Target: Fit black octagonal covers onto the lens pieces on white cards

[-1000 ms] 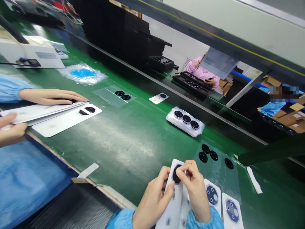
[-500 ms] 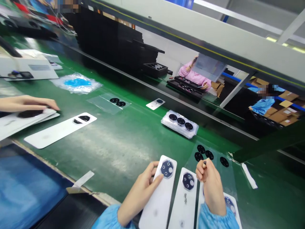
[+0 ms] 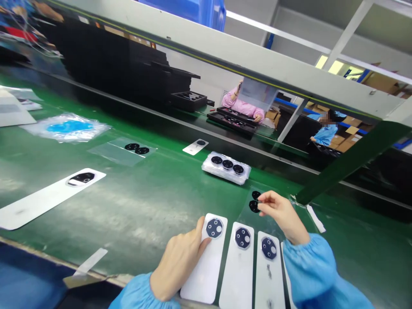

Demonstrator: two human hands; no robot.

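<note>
Three white phone back covers lie side by side at the near edge of the green belt (image 3: 154, 206), each with a dark round camera ring: the left cover (image 3: 203, 266), the middle cover (image 3: 237, 274), the right cover (image 3: 268, 274). My left hand (image 3: 177, 264) rests on the left cover, thumb beside its ring. My right hand (image 3: 279, 211) reaches past the covers to a clear film sheet (image 3: 249, 214) carrying black round discs (image 3: 254, 206), its fingers pinched on one disc.
A bagged stack of covers (image 3: 227, 167) lies mid-belt, with a small white cover (image 3: 195, 146) behind it. A long white cover (image 3: 45, 198), a film with two discs (image 3: 124, 150) and a bag with blue contents (image 3: 66, 127) lie to the left. People work beyond the rail.
My right hand has moved forward from above the covers to the film sheet and pinched a disc. The view has shifted right, and the neighbour's hands at the left are out of sight.
</note>
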